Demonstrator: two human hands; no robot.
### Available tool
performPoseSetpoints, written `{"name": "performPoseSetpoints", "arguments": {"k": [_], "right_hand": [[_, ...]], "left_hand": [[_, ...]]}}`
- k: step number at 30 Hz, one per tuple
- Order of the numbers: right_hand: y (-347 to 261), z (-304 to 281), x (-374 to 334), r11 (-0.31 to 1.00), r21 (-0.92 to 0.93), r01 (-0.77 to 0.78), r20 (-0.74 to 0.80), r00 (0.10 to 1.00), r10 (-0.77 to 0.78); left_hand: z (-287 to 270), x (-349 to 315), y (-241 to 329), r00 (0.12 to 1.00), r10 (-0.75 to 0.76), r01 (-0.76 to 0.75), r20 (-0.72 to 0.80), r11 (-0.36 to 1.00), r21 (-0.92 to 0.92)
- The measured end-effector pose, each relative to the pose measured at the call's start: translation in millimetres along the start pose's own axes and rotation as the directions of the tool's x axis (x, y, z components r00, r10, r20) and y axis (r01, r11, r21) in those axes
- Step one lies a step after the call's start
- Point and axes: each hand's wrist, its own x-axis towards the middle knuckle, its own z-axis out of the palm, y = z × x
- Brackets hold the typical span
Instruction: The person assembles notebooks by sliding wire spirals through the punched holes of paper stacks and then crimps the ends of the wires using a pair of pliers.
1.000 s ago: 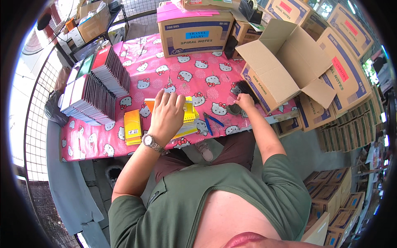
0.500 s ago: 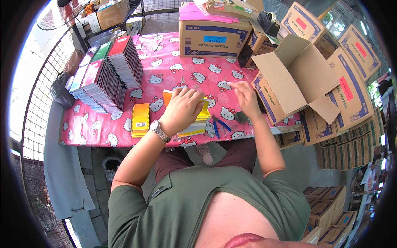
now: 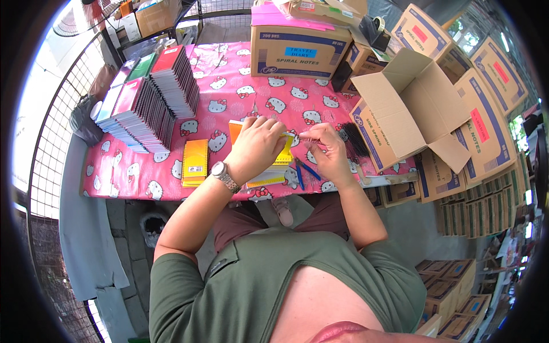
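My left hand (image 3: 258, 142), with a metal watch on its wrist, grips an orange-and-yellow notebook (image 3: 235, 131) over the table's front part. Under it lies a stack of yellow-covered pads (image 3: 266, 178). My right hand (image 3: 330, 153) is closed in a pinch beside the notebook's right edge; whatever its fingertips hold is too thin to make out. Blue-handled pliers (image 3: 304, 171) lie on the table between the stack and my right wrist. To the left of my left hand is a small pile of yellow spiral notebooks (image 3: 195, 161).
Tall stacks of spiral notebooks (image 3: 143, 111) stand at the left. Black wire coils (image 3: 357, 140) lie beside an open carton (image 3: 380, 117) on the right. A closed carton (image 3: 300, 52) stands at the back of the pink patterned table cover (image 3: 226, 123). More cartons (image 3: 483, 131) rise at the right.
My right hand has moved left and closer to the notebook's edge, uncovering the black coils. My left hand keeps its grip on the notebook.
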Motion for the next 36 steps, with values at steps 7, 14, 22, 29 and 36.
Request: {"name": "performPoseSetpoints", "arguments": {"k": [7,14,22,29,36], "right_hand": [[5.1,-9.2,0.3,0.945,0.201,-0.257,0.203,0.955,0.216],[-18.4,-22.2,8.4,0.969,0.042,-0.243,0.307,0.926,0.219],[9.2,-25.4,23.3,0.636,0.451,-0.626,0.527,0.762,0.376],[246.4,-19.0,-158.1,0.542,-0.730,-0.415,0.013,0.785,0.619],[101.6,-33.1,10.5,0.675,0.487,-0.554,0.450,0.822,0.350]], "left_hand": [[-0.2,0.3,2.8,1.000,-0.017,0.017,0.008,1.000,-0.004],[-5.5,-2.8,20.9,0.999,0.018,-0.020,0.031,0.998,0.067],[-10.5,-8.7,8.1,0.996,0.047,-0.046,0.074,0.999,-0.008],[-0.9,-10.7,3.0,0.999,-0.031,0.030,0.011,0.994,0.107],[0.1,-17.8,-15.6,0.994,-0.113,0.112,0.007,0.991,0.079]]}}
